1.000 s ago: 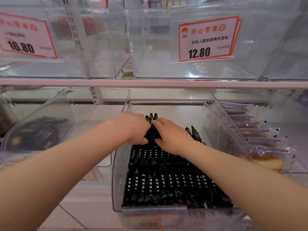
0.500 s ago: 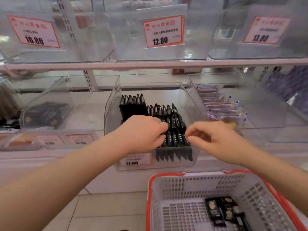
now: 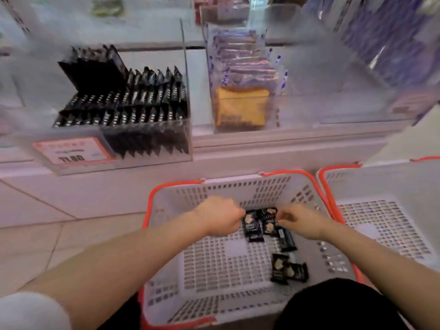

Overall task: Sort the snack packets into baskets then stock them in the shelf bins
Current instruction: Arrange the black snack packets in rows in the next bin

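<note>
Head view: both hands down in the near basket (image 3: pixel 166 210). Left hand (image 3: pixel 220 216) curled, seemingly pinching the left edge of the packets (image 3: pixel 259 223); right hand (image 3: pixel 298 221) curled at their right edge, hold unclear through blur. Cluster between both grips, equally near. Two more packets (image 3: pixel 288 270) nearer. Shelf bin (image 3: pixel 166 148) far left.

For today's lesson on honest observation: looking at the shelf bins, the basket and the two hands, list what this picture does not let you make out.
Head view only:
- Price tag on the bin of black packets: motion blur smears the print.
- Left hand and right hand: fingertips are blurred, so any grip on the packets in the basket is unclear.
- Second basket: cut off by the right edge.
- Upper shelf goods: blurred and cropped by the top edge.
</note>
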`<state>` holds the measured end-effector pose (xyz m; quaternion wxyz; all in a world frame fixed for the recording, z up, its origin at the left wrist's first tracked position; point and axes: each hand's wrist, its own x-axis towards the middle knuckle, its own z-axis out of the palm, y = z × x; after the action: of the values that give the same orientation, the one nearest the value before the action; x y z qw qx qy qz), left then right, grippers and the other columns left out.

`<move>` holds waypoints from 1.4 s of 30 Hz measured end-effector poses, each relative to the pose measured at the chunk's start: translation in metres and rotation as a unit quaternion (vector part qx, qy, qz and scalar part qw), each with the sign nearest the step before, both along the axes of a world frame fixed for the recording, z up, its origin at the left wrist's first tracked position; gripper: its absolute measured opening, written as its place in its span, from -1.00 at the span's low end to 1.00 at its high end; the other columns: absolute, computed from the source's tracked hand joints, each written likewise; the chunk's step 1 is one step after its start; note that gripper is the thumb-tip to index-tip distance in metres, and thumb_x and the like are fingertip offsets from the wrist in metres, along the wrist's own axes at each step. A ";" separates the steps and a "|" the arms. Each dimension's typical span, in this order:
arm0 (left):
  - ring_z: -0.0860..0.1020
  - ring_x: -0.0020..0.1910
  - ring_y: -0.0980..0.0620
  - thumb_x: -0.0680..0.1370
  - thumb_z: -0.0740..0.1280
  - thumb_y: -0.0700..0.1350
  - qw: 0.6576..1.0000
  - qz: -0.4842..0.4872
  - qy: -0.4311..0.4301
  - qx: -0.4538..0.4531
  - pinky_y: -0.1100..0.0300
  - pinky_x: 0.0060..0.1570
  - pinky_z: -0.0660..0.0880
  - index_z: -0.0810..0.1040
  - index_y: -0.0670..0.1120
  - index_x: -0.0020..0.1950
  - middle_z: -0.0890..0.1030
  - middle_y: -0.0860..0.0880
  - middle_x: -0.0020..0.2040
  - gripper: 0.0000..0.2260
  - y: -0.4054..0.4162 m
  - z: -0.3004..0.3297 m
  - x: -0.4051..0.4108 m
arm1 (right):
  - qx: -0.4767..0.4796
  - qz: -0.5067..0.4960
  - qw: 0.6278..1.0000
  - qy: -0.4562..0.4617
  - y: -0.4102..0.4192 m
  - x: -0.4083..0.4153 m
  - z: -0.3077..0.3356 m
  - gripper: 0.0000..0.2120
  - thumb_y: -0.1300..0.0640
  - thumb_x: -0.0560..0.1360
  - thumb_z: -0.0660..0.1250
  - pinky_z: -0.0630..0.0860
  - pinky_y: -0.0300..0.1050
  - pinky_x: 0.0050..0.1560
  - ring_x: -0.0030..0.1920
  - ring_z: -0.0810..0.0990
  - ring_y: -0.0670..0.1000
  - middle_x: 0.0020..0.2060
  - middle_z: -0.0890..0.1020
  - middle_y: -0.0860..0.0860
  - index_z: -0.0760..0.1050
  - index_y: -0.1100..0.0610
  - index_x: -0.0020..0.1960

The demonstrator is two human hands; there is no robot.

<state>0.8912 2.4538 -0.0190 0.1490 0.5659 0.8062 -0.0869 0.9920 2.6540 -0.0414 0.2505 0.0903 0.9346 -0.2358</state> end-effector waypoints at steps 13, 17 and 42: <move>0.50 0.08 -0.14 0.63 0.07 -0.07 0.951 0.099 -0.213 -0.204 0.01 -0.06 0.51 0.35 -0.10 0.35 0.48 -0.15 0.22 -0.68 0.058 -0.188 0.016 | -0.021 -0.029 0.977 -0.211 0.030 0.042 -0.195 -0.87 0.08 0.59 0.14 0.46 -0.11 -0.12 -0.07 0.47 0.05 -0.02 0.46 0.04 0.43 0.10 0.02; 0.49 0.12 -0.15 0.61 0.07 -0.07 0.937 0.209 -0.216 -0.176 0.03 -0.01 0.50 0.31 -0.10 0.38 0.44 -0.16 0.28 -0.65 0.066 -0.224 0.000 | -0.031 -0.072 0.969 -0.235 0.032 0.035 -0.216 -0.76 0.12 0.58 0.18 0.49 -0.03 -0.04 0.02 0.51 0.13 0.10 0.48 0.14 0.39 0.22 0.18; 0.54 -0.15 -0.02 0.61 0.18 -0.09 0.367 0.724 -0.562 0.158 0.18 -0.32 0.43 0.46 -0.08 0.06 0.58 -0.08 -0.07 -0.89 0.074 -0.238 0.031 | -0.447 -0.608 0.645 -0.122 0.028 0.024 -0.212 -0.78 0.40 0.50 0.25 0.56 -0.05 -0.01 0.01 0.58 0.15 -0.03 0.50 0.11 0.37 0.16 0.07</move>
<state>0.9220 2.5281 -0.2571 0.4813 -0.3041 0.6356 0.5215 1.0164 2.6822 -0.2530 0.1724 0.5436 0.4116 -0.7109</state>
